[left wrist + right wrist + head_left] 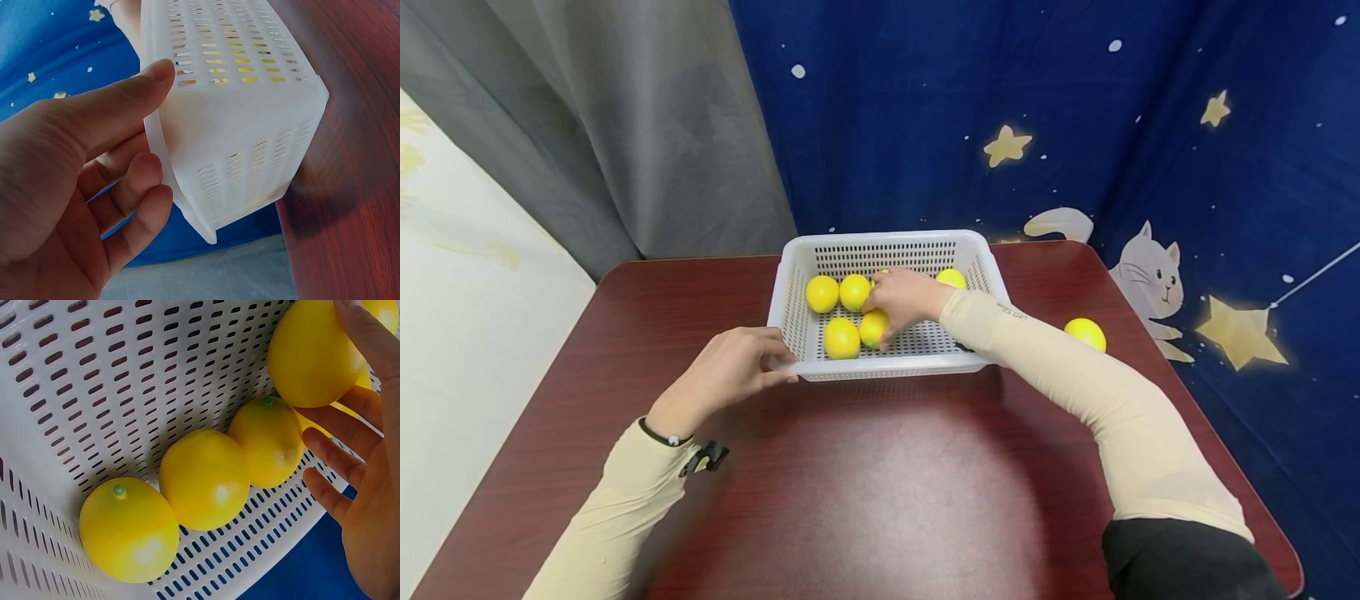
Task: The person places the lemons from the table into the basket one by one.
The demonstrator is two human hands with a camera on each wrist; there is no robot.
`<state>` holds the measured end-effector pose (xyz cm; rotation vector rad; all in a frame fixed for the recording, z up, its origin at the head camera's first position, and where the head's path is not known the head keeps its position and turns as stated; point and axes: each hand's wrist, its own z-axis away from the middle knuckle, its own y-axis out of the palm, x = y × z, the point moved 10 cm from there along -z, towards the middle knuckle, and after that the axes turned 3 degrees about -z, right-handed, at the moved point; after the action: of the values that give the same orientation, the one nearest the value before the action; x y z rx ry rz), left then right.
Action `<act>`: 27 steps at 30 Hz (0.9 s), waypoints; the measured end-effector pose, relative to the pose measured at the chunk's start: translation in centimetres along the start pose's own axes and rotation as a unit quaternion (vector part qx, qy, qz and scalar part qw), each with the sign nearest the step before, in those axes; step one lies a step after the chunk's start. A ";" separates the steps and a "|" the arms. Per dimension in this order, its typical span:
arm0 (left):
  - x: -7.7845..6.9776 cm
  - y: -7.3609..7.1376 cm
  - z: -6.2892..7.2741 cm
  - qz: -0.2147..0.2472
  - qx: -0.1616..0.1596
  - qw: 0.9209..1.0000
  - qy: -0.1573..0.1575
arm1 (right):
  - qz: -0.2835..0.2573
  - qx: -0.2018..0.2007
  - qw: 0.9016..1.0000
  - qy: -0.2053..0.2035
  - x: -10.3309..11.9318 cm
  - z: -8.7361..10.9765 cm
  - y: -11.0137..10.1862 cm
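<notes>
A white perforated plastic basket (891, 364) stands near the table's far edge with several yellow lemons inside, among them one lemon (822, 294) in the far left corner. My left hand (733, 367) holds the basket's near left corner; the left wrist view shows its thumb on the outer wall and curled fingers at the rim. Reaching in over the near rim, my right hand (910, 300) grips a lemon (315, 356), thumb on one side and fingers on the other. A row of lemons, one with a green stem tip (119, 491), lies beside it. The hand partly covers other fruit.
Another lemon (1085, 335) lies on the dark red table (880, 483), right of the basket and beside my right forearm. Behind the table hang a grey curtain (685, 125) and a blue star-printed curtain (910, 117).
</notes>
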<state>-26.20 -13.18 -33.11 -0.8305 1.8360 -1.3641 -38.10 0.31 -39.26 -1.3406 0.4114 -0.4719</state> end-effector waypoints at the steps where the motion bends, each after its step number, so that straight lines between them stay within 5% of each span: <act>1: 0.0 0.0 0.0 0.001 0.000 1.000 0.000 | -0.001 0.000 1.000 0.000 0.0 0.0 -0.1; 27: -0.1 -0.2 0.0 -0.002 -0.003 1.000 0.002 | -0.018 -0.061 0.998 0.017 -1.4 3.8 -8.3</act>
<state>-26.09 -13.11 -32.94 -0.8361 1.8433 -1.3630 -37.95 2.83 -30.34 -1.4619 0.4510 -0.5063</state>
